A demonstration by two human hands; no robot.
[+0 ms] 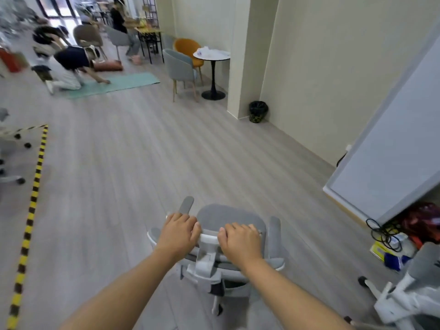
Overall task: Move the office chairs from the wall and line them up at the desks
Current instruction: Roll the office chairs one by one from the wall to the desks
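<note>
A grey and white office chair (228, 216) stands on the wooden floor right in front of me, seen from above and behind. My left hand (179, 232) grips the left part of its backrest top edge. My right hand (241, 241) grips the same edge to the right of the centre post. Both armrests stick out on either side of the seat. A second white office chair (409, 294) lies partly in view at the bottom right. More office chair bases on castors (12, 160) show at the left edge.
Yellow-black floor tape (31, 215) runs along the left. A white board (392, 144) leans at the right, with cables and bags (404, 232) below it. Ahead stand a black bin (258, 111), a round table (213, 55) with chairs, and people kneeling by a green mat (114, 84).
</note>
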